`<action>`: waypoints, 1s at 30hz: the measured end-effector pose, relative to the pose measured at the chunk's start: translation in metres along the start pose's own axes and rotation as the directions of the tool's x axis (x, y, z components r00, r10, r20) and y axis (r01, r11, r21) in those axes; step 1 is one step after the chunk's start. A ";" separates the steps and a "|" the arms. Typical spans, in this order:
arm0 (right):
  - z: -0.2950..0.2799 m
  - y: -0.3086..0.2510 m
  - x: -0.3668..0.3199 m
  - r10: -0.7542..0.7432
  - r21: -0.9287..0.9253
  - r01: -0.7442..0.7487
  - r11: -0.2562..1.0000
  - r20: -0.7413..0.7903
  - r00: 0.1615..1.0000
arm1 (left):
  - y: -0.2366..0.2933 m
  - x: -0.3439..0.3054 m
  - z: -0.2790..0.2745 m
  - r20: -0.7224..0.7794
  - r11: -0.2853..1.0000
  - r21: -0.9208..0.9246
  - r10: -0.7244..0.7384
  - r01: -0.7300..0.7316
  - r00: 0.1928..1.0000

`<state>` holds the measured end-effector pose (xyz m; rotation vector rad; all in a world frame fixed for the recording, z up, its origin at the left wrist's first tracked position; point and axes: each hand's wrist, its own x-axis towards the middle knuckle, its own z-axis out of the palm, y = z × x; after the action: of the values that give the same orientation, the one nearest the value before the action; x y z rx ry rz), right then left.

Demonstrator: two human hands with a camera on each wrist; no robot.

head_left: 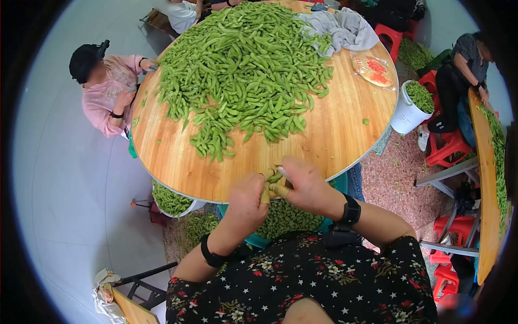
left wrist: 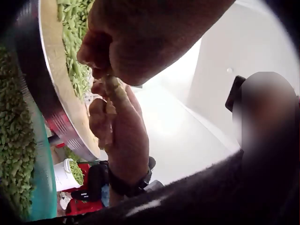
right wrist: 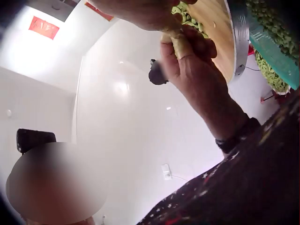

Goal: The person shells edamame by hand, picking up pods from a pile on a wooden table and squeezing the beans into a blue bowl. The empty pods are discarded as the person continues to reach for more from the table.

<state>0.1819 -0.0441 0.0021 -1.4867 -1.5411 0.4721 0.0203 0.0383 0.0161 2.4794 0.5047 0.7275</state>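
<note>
Over the near edge of a round wooden table (head_left: 345, 135), my two hands meet at a green soybean pod (head_left: 275, 177). My left hand (head_left: 245, 200) pinches it from one side, with a yellowish wrap around the thumb (head_left: 265, 194). From the other side my right hand (head_left: 308, 186) grips the pod, its thumb also wrapped. Most of the pod is hidden by fingers in both wrist views. Below the hands, a teal basin (left wrist: 43, 187) holds many shelled green beans (head_left: 286, 218). A large heap of pods (head_left: 248, 65) covers the table's far half.
A grey cloth (head_left: 350, 29) and a bagged round item (head_left: 373, 70) lie at the table's right. White buckets of pods (head_left: 410, 116) stand beside the table. A person in pink (head_left: 102, 89) works at the left; another person (head_left: 458, 75) sits at a second table (head_left: 488, 248).
</note>
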 end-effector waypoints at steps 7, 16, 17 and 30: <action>0.003 0.009 0.001 -0.143 0.009 0.142 0.990 0.019 0.990 | 0.018 -0.006 -0.001 0.025 0.999 -0.003 0.038 -0.038 0.999; -0.023 0.005 -0.016 -0.029 0.083 -0.032 0.996 0.651 0.759 | -0.007 -0.014 -0.098 0.481 0.885 0.442 -0.372 0.147 0.794; -0.020 0.006 -0.017 -0.025 0.068 -0.025 0.997 0.646 0.763 | -0.019 -0.007 -0.094 0.332 0.865 0.479 -0.338 0.151 0.881; -0.026 0.003 -0.003 0.329 0.397 -0.559 0.728 0.513 0.793 | -0.088 0.083 0.000 0.099 0.913 0.407 -0.082 0.035 0.992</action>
<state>0.2040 -0.0546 0.0124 -1.3484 -1.1646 1.4750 0.0673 0.1482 -0.0004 2.8530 0.7484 0.4892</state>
